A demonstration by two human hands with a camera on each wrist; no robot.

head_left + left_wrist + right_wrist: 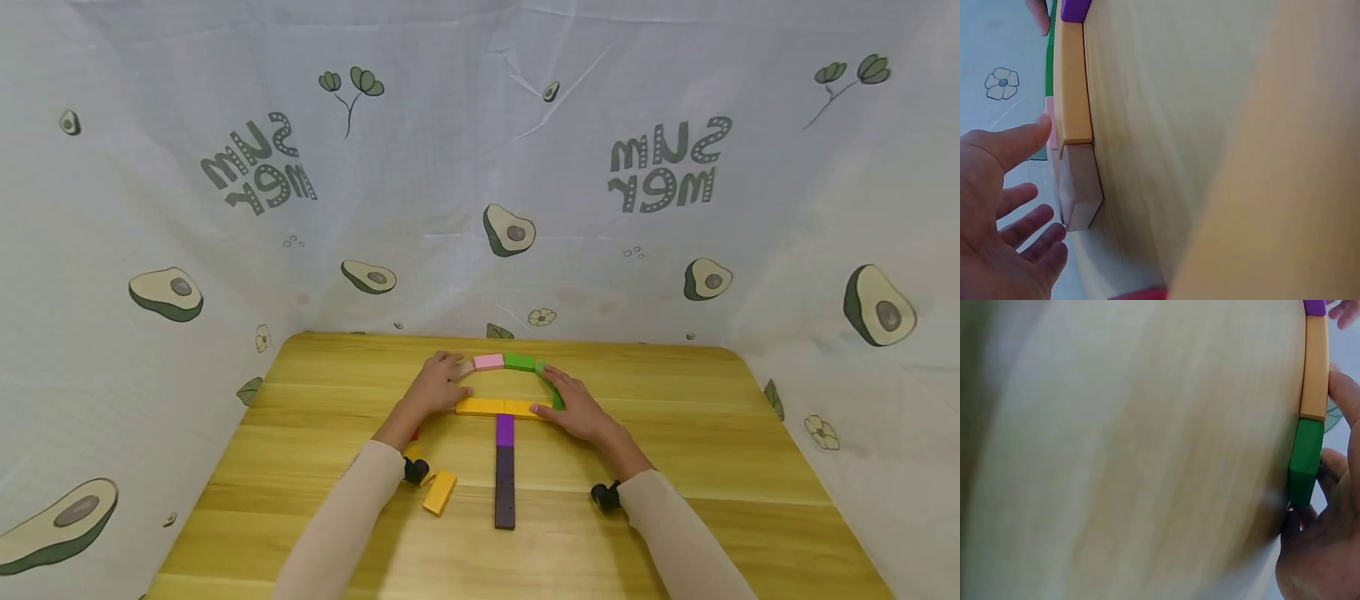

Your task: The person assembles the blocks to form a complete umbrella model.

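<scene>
Flat blocks lie on the table in an arch with a straight row under it and a stem. A pink block (489, 362) and a green block (519, 362) form its top. Two yellow blocks (480, 406) make the row. From its middle runs a purple block (505, 430), followed by dark blocks (505, 506). My left hand (437, 383) curves loosely around the arch's left end, beside a pale block (1082, 184), its fingers spread. At the right end, my right hand (581, 408) rests its fingers along the outer green block (1307, 453), thumb at the yellow row.
A loose yellow block (439, 492) lies near my left wrist. Another yellow piece and a red block (415, 435) are partly hidden by that forearm. The wooden table (675, 533) ends at a patterned cloth (450, 167) behind and on both sides.
</scene>
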